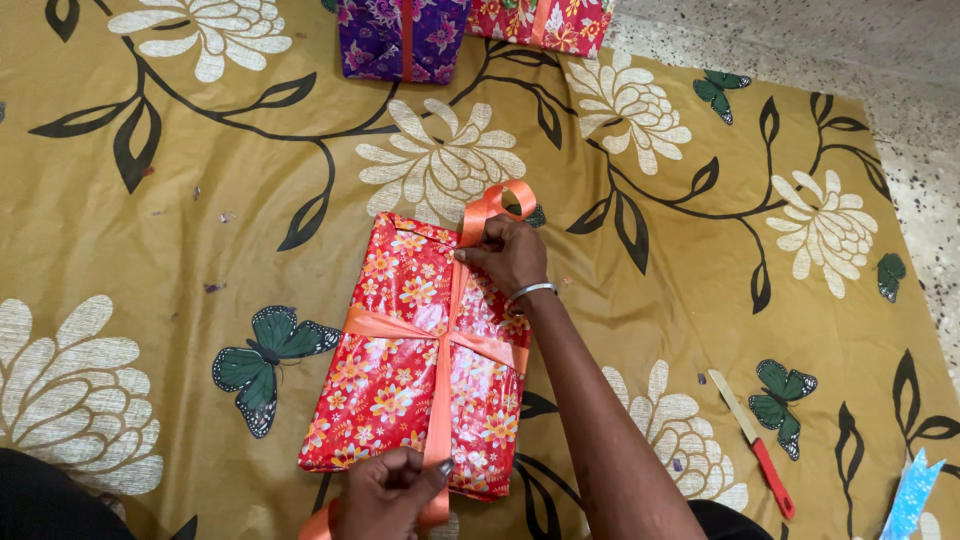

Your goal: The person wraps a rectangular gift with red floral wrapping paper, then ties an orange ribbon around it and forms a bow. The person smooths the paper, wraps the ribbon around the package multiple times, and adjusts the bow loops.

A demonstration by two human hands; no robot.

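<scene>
Fingers (478, 250) of the right hand (508, 255) pinch together on a glossy orange satin ribbon (443, 370) at the far edge of a flat rectangular parcel wrapped in shiny red floral paper (385, 380). Just beyond the pinch, toward 12 o'clock, the ribbon rises into a small loop. A thin silver bangle (530, 291) circles the right wrist; the forearm runs off toward 5 o'clock.

Left hand (392, 492) sits at the parcel's near edge, at 6 o'clock from the right hand. Its thumb and fingers close on the same ribbon where that wraps over the edge. A loose ribbon end shows just at 8 o'clock of this hand.

Ribbon layout: one length runs along the parcel between the two hands; a second band crosses it at mid-parcel. Parcel lies flat near the centre of the view, tilted slightly.

Underneath: a mustard-yellow floor cloth printed with cream flowers, black vines and green butterflies (150, 240). At 4 o'clock from the parcel, well apart, lies a small knife with a red handle and pale blade (755, 445). Further out at 4 o'clock, at the frame edge, a pale blue ribbon scrap with a notched end (912, 495). At 12 o'clock, well apart, sit two more wrapped boxes: a purple floral one (375, 38) and a red floral one (575, 22). Speckled stone floor (880, 60) shows at 2 o'clock.
</scene>
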